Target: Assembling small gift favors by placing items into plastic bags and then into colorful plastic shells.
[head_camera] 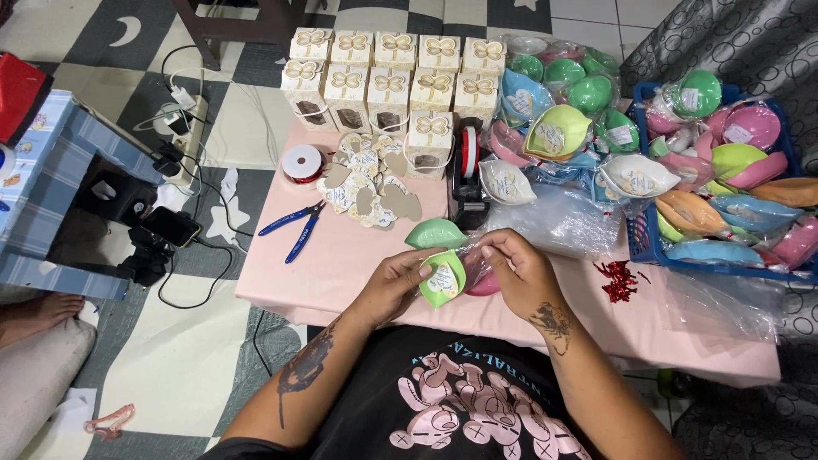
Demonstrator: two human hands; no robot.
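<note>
My left hand (399, 281) grips a lime-green leaf-shaped dish (444, 278) with a paper label stuck on it, held just above the near edge of the pink table (358, 264). My right hand (516, 266) pinches the clear plastic wrap (474, 252) around it, and a pink dish (486, 284) peeks out beneath. A mint-green dish (434, 232) lies on the table right behind my hands.
Cream gift boxes (392, 81) stand in rows at the back, with heart tags (368, 181), a red ribbon spool (302, 163), blue pliers (296, 227) and a tape dispenser (467, 170). Wrapped coloured dishes (558, 128) fill the right side and a blue basket (639, 238). Red twist ties (618, 279) lie nearby.
</note>
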